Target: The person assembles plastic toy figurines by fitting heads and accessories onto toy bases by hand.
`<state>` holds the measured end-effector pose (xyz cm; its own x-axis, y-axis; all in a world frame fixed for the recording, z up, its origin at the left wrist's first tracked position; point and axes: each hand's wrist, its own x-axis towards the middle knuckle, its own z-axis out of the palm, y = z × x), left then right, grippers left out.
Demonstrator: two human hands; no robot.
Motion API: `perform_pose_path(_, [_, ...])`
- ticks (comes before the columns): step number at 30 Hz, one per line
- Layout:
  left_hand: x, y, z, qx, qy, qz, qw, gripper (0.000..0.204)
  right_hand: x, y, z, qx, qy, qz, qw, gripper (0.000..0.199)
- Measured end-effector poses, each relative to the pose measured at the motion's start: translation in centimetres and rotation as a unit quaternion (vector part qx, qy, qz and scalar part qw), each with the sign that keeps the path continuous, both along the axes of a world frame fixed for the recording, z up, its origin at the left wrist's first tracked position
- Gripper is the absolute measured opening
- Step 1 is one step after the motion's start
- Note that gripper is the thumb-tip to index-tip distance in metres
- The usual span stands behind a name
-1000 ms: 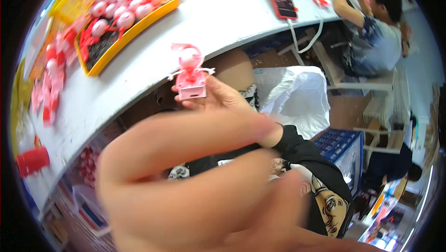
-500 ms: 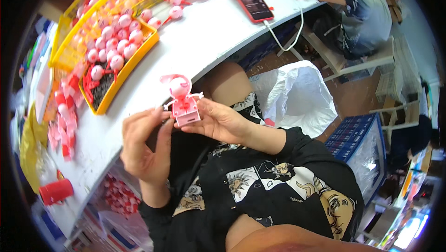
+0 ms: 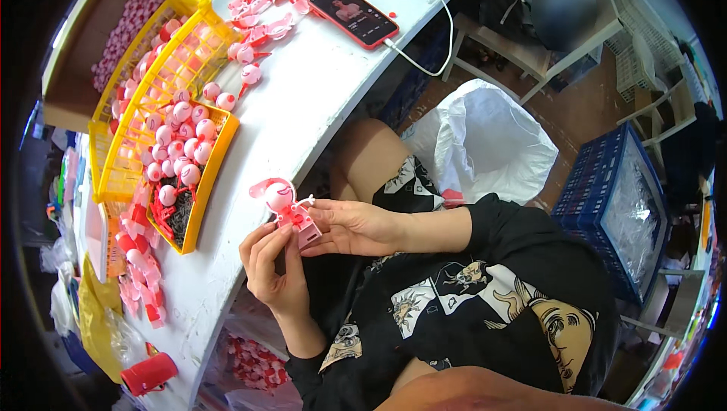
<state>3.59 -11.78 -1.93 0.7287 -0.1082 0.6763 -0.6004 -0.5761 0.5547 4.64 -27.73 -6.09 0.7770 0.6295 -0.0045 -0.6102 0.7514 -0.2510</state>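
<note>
Over my lap, beside the table edge, is a small pink toy figure [image 3: 280,197] with a round head, a long ear-like piece, thin white arms and a red-and-pink body on a boxy base. My right hand [image 3: 356,227] grips its base and side from the right, thumb on top. My left hand [image 3: 276,271] is closed, thumb and fingertips pinching the figure's lower left side. The fingers partly hide its base. On the table, a yellow tray [image 3: 203,218] holds several pink ball heads [image 3: 180,132] with red parts and dark bits.
A yellow basket [image 3: 144,119] of pink parts leans behind the tray, near a cardboard box [image 3: 74,81]. A phone [image 3: 353,15] with a white cable lies on the table. Nearby are a red cylinder [image 3: 149,373], a white sack [image 3: 485,146] and a blue crate [image 3: 606,184]. Another person sits far right.
My view has shifted, so the table and tray appear lower. My left hand has come in from beside the figure to pinch its lower side; the figure now tilts. My right hand still holds it.
</note>
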Motion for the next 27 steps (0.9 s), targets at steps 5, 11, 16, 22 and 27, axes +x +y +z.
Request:
perform_pose_path(5, [0.2, 0.3, -0.5, 0.016, 0.008, -0.007, 1.000, 0.021, 0.2, 0.3, -0.2, -0.006, 0.007, 0.004, 1.000, 0.029])
perform_pose_path(11, [0.5, 1.0, -0.7, 0.005, -0.010, -0.001, 1.000, 0.021, 0.6, 0.8, -0.5, 0.007, 0.007, 0.015, 1.000, 0.030])
perform_pose_path(16, [0.9, 1.1, -1.1, 0.022, -0.005, -0.005, 1.000, 0.021, 0.8, 0.8, -0.5, -0.012, 0.009, 0.017, 1.000, 0.030])
perform_pose_path(22, [0.9, 1.2, -1.4, 0.009, 0.004, -0.006, 1.000, 0.022, 0.8, 0.9, -0.8, -0.011, 0.006, 0.020, 1.000, 0.030])
perform_pose_path(27, [0.8, 1.2, -1.4, 0.003, 0.006, -0.006, 1.000, 0.022, 0.9, 1.0, -0.9, -0.010, 0.008, 0.021, 1.000, 0.031])
